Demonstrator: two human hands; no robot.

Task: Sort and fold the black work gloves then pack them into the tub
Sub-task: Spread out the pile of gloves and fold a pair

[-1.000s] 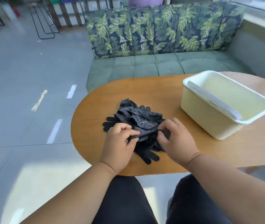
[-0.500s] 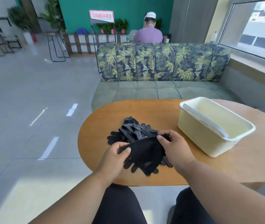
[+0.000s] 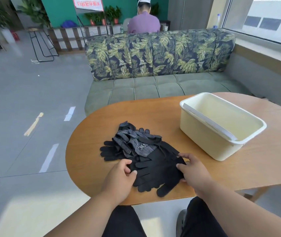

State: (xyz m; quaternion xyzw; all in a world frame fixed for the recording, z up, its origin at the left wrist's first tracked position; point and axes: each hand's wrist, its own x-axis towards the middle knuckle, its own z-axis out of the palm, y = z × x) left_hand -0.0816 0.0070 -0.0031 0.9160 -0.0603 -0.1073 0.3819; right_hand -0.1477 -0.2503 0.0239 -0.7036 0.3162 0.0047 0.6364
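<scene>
**Glove now laid flat at the near edge of the table**

Lowered since half a second ago: the plain black glove (image 3: 155, 170) that both hands held up above the pile now lies spread on the table (image 3: 204, 178), its fingers pointing toward the near edge. A full second ago both hands were still pinching into the heap itself. Judgement: one glove has been separated out and is being smoothed flat, so the sorting step is in hand and the fold comes next.

Left to right:
- Left hand (image 3: 119, 178) rests on the glove's left edge; thumb and forefinger look closed on the fabric, the other fingers loosely curled. Whether it pinches or merely presses I cannot tell for sure.
- Pile of gloves (image 3: 132, 144) sits just behind the flattened one, touching it. White-dotted palms face up on some, plain black fingers stick out to the left. It has not shifted between frames.
- Right hand (image 3: 192, 170) holds the glove's right edge, apparently the cuff end, with fingers curled over the cloth and thumb tucked against it.
- Tub (image 3: 242, 142), cream-coloured, stands well apart to the right, as before. No glove shows inside.

Packing not yet begun; whole pile still to do.
</scene>
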